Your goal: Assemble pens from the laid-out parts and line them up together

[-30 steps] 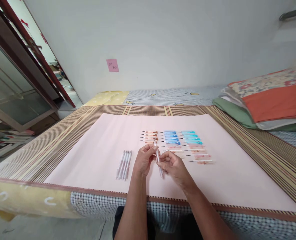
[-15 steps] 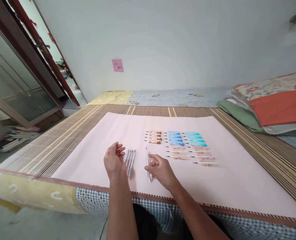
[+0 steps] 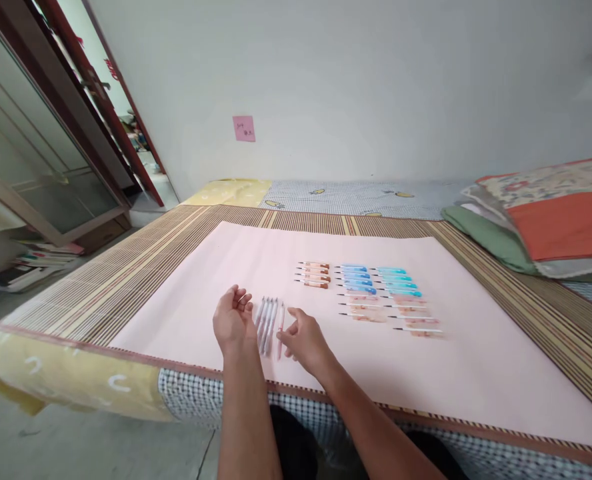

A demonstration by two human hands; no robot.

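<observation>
Near the front edge of the bed, on the pink paper sheet (image 3: 211, 280) spread over a striped mat (image 3: 126, 267), both hands sit close together around a small row of pens. The left hand (image 3: 233, 321) rests on its edge just to the left of the row of pens (image 3: 265, 317), palm turned inward and its grip spread, fingers loosely curled and closed on nothing. The right hand (image 3: 305, 340) comes in from the right side, its grip pinching a single pink pen (image 3: 281, 319) near the pen's closer end. That pen lies along the sheet just beside the right-hand end of the row and points the same way, toward the far edge. Whether it touches its neighbour cannot be made out. Farther toward the middle of the sheet, well apart from the hands, lie tidy columns of small parts: brown pieces (image 3: 316, 275), blue pieces (image 3: 357, 279), teal pieces (image 3: 395, 280), and below those some pale pink pieces (image 3: 371, 308) with thin dark tips. Folded bedding (image 3: 551, 220) is stacked at the bed's right side, and a pink note (image 3: 243, 128) is stuck to the wall behind.
</observation>
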